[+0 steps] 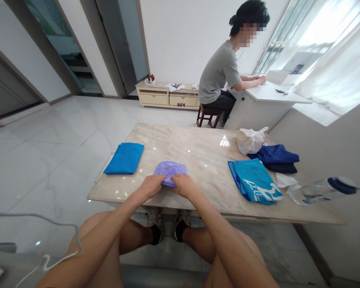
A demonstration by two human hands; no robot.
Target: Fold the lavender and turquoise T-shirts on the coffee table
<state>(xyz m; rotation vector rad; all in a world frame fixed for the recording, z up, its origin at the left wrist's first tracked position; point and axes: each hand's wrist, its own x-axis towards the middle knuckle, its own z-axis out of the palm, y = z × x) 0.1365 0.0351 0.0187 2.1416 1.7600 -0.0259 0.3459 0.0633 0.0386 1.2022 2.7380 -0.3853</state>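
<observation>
At the near edge of the marble table (198,148), both hands pinch the rim of a small lilac cloth (170,171), the left hand (151,186) and right hand (184,185) side by side with fingers curled onto the fabric; how much each fingertip grasps is probably hidden underneath. Left of it lies a folded blue cloth (125,158), right a turquoise printed shirt (255,181), then navy garments (274,158), a plastic bag (251,140) and a bottle (324,190).

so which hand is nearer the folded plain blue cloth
Left. The left hand is right of the folded plain blue cloth; the right hand is farther right.
</observation>
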